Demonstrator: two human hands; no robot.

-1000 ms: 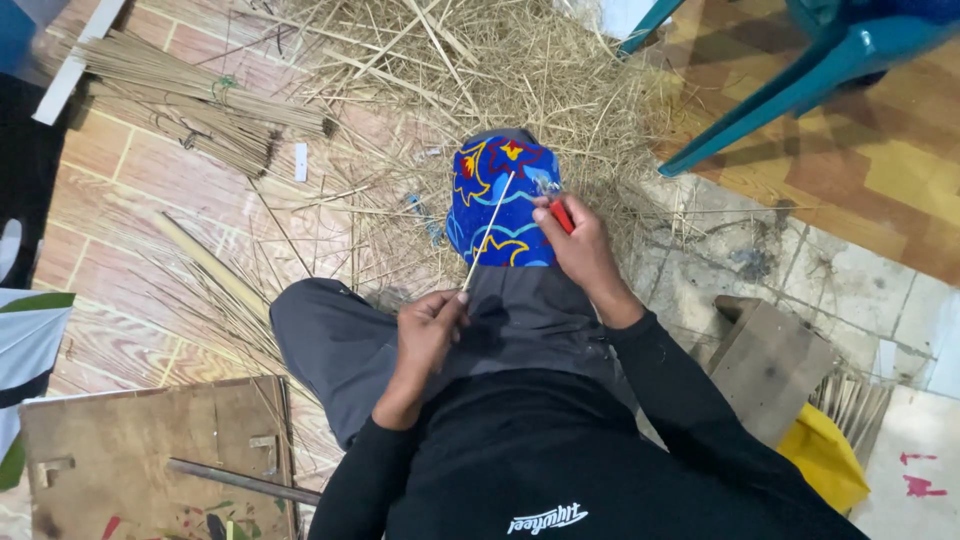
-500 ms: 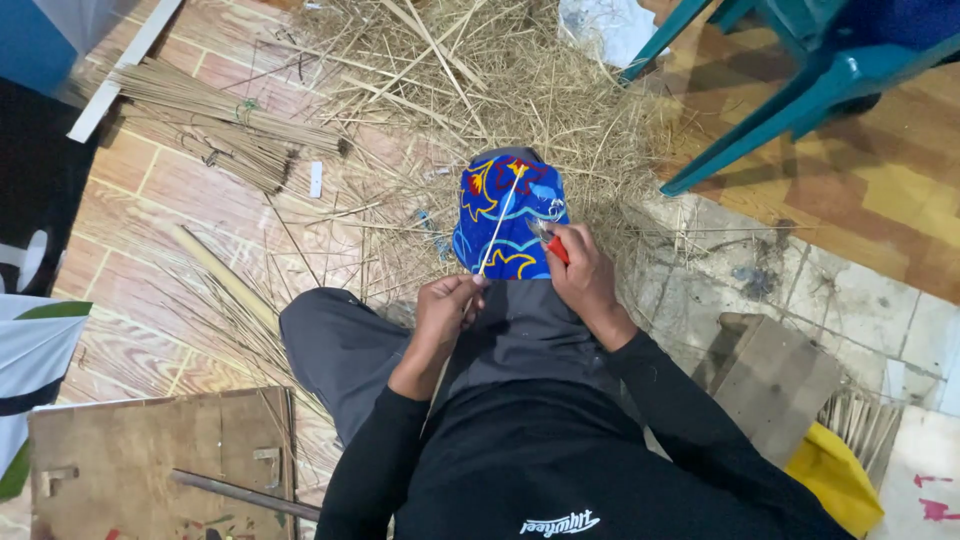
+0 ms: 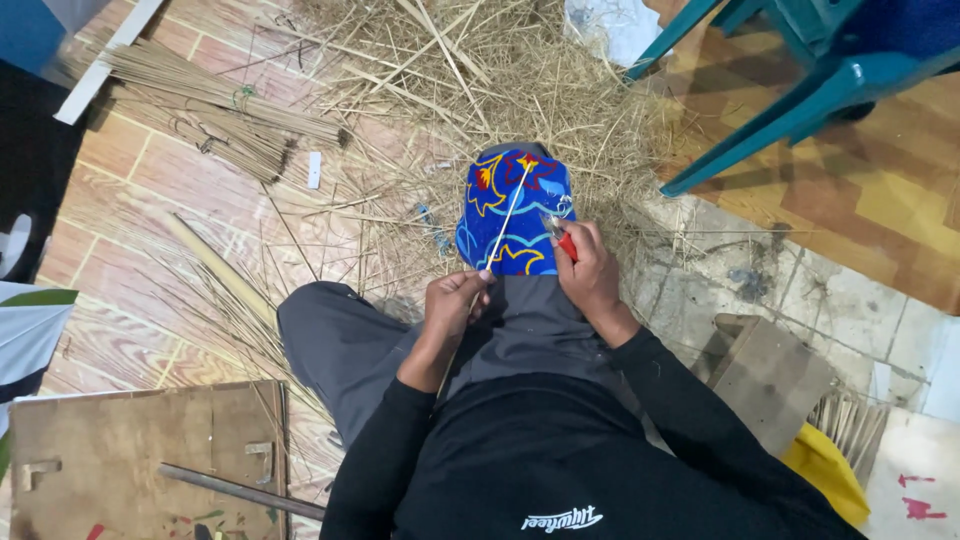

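Left hand (image 3: pixel 452 303) pinches the near end of a thin pale stick (image 3: pixel 508 215) lying across the blue patterned cloth (image 3: pixel 510 210) on the knee. Right hand (image 3: pixel 588 265) grips a red-handled blade (image 3: pixel 562 240) against it — shaving appears mid-way. Tied bundle of sticks (image 3: pixel 215 120) done; straw pile (image 3: pixel 500 90) of shavings beyond.

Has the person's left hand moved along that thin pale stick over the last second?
No clear move. The left hand pinches the lower end of the thin stick at the near edge of the blue patterned cloth on the knee, as before; only the camera shifted.
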